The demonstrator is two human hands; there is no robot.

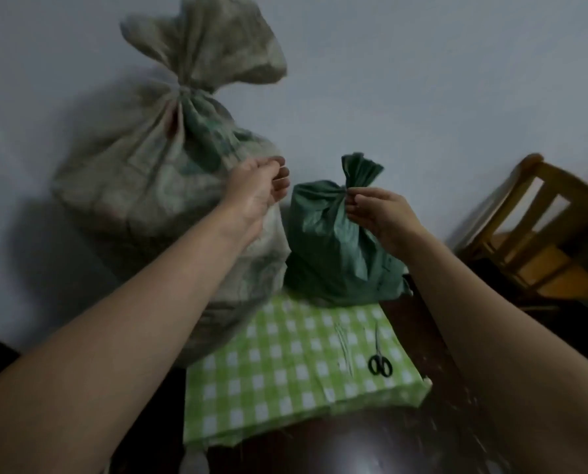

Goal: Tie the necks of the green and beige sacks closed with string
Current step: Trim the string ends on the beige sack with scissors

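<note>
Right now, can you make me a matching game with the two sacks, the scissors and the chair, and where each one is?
Things:
1. beige sack
2. green sack
3. scissors
4. chair

Places:
A. lying flat on the checked cloth
B. right hand at its neck
C. far right, wooden
D. tallest, on the left

Pairs: 1-D, 2-B, 3-A, 4-C
</note>
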